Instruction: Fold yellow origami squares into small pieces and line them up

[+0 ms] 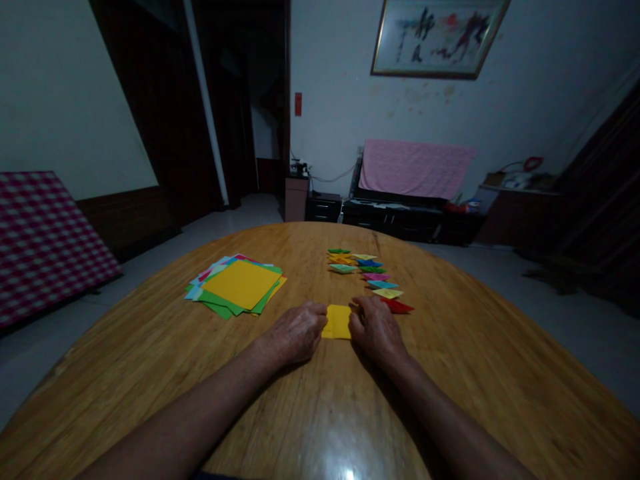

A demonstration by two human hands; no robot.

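Note:
A small folded piece of yellow paper [339,322] lies on the table between my two hands. My left hand [300,331] has its fingers curled closed on the paper's left edge. On the opposite edge, my right hand [377,331] grips the paper with bent fingers; its fingertips are partly hidden. Just beyond the right hand sits a red folded paper boat [397,306]. Behind it, several more paper boats in yellow, blue, pink, green and orange run back in two rows, among them a light blue boat [383,285].
To the left lies a loose stack of coloured square paper [243,283], yellow on top. Everything rests on a round wooden table [150,373]. Beyond it stand a low black cabinet [390,217] with a pink cloth [415,167] above, and a checked cloth [45,247] at far left.

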